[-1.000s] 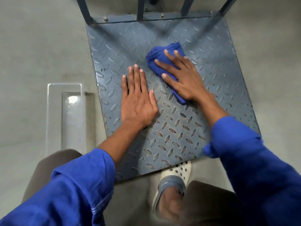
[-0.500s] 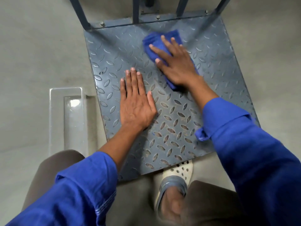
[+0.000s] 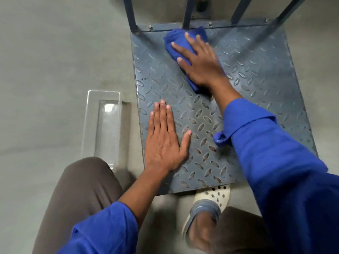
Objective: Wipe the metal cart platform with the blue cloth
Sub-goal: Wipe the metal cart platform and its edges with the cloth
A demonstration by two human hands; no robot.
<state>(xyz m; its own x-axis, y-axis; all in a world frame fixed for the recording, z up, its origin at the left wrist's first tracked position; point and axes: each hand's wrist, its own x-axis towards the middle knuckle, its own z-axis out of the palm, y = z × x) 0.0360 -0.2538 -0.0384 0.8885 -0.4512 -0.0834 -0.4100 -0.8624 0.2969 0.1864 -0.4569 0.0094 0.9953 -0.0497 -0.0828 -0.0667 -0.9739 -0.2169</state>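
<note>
The metal cart platform (image 3: pixel 256 85) is a grey-blue sheet with a raised diamond tread, lying low on the floor in front of me. A crumpled blue cloth (image 3: pixel 178 43) lies near its far edge, close to the handle bars. My right hand (image 3: pixel 200 64) presses flat on the cloth, fingers spread over it and pointing to the far left. My left hand (image 3: pixel 164 142) rests flat on the platform's near left part, palm down, fingers together, holding nothing. Part of the cloth is hidden under my right palm.
Dark blue handle bars (image 3: pixel 188 13) rise from the platform's far edge. A clear plastic box (image 3: pixel 102 125) sits on the grey floor just left of the platform. My foot in a white clog (image 3: pixel 209 202) is at the platform's near edge, between my brown-trousered knees.
My right hand has pushed the blue cloth from the platform's middle toward its far edge by the handle bars. My left hand stays flat on the platform's near left part.
</note>
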